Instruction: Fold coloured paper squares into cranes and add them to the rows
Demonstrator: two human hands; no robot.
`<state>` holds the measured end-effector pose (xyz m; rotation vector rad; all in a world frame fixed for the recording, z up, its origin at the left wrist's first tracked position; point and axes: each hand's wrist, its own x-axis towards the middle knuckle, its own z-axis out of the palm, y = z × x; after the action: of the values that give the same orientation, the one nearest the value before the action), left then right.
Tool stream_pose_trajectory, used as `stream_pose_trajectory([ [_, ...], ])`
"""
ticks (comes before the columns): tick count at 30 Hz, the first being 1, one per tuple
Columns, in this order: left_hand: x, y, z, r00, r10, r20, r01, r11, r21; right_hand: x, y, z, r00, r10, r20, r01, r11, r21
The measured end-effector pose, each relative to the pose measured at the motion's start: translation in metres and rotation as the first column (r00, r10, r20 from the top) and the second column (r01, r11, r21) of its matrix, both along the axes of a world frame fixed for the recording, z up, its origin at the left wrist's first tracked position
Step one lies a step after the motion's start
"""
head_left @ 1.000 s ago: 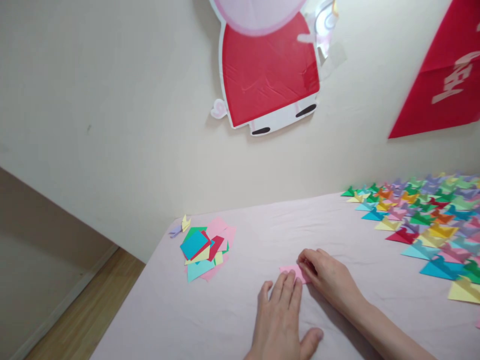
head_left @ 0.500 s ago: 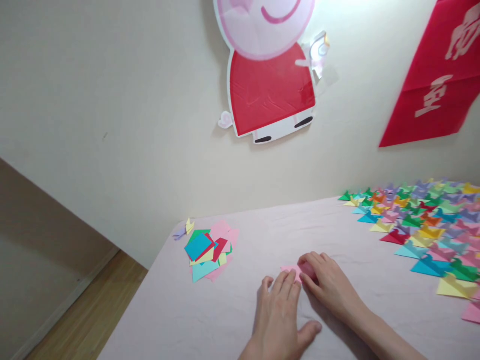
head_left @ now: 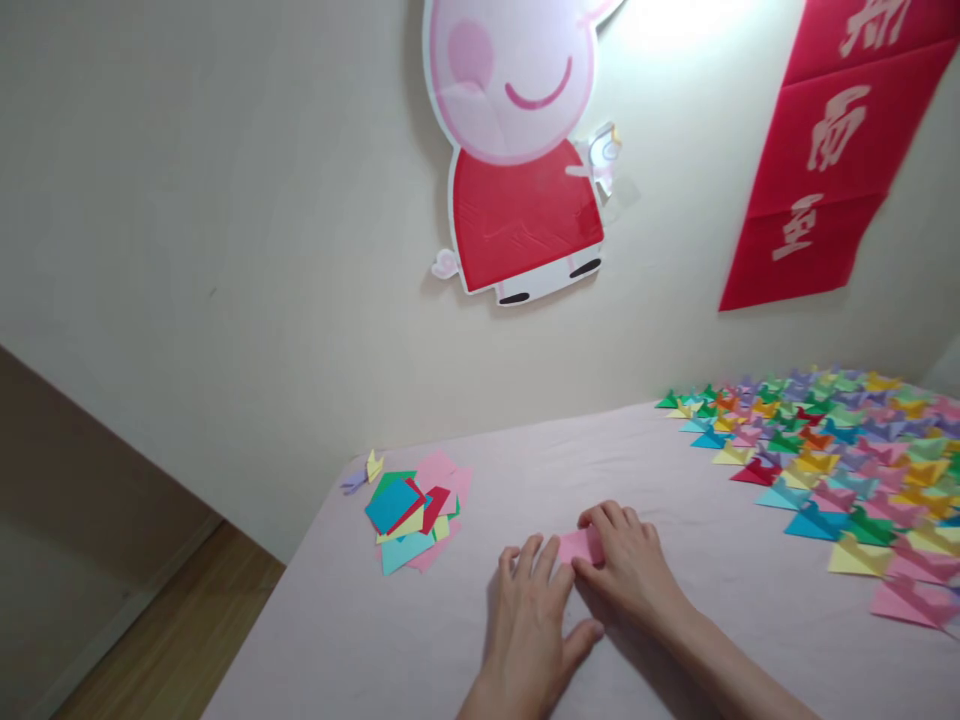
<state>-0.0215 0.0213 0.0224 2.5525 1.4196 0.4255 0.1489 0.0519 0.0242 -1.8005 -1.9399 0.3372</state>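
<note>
To my left, a loose heap of coloured papers (head_left: 411, 512) lay on the surface (head_left: 360, 640); the left hand (head_left: 529, 620) was open, palm down, gripping nothing, fingertips at the left edge of a small pink paper (head_left: 575, 546); the right hand (head_left: 630, 562), half curled, pinched its right end; farther right stood rows of folded paper figures (head_left: 817, 463).

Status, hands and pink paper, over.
Right hand holding right end of pink paper. Left hand at its left edge, fingers spread. Paper pile off left, not in the way.
</note>
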Motion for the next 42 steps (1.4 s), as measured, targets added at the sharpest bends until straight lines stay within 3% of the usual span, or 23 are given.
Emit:
stream_pose_trajectory([
  [6,0.0,-0.002,-0.002,0.999,0.016,0.043,-0.017,1.0,0.019,0.01,0.004,-0.013,1.0,0.005,-0.009,-0.005,1.0,0.02],
  [15,-0.003,-0.002,0.004,0.999,0.01,0.053,-0.009,1.0,-0.024,0.054,0.01,-0.028,0.998,-0.011,-0.058,0.011,1.0,0.015],
  [19,-0.002,0.006,0.006,0.994,0.045,0.096,-0.042,0.999,-0.033,0.066,0.011,-0.028,0.978,0.12,-0.172,-0.119,0.993,0.013],
  [23,0.007,0.03,0.003,0.995,0.042,0.087,-0.047,0.998,0.047,0.067,0.006,-0.023,0.949,0.206,-0.239,-0.202,0.978,0.041],
  [29,0.03,0.058,0.003,0.991,-0.124,0.058,0.104,0.956,0.274,0.066,-0.005,-0.017,0.896,0.389,-0.213,-0.369,0.921,0.127],
  [35,0.037,0.041,0.001,0.987,-0.145,0.068,0.113,0.932,0.344,0.058,-0.011,-0.004,0.874,0.453,-0.175,-0.442,0.892,0.097],
  [42,0.025,0.015,0.005,0.995,-0.021,0.098,0.005,0.987,0.158,0.058,-0.012,-0.002,0.886,0.43,-0.174,-0.429,0.902,0.049],
])
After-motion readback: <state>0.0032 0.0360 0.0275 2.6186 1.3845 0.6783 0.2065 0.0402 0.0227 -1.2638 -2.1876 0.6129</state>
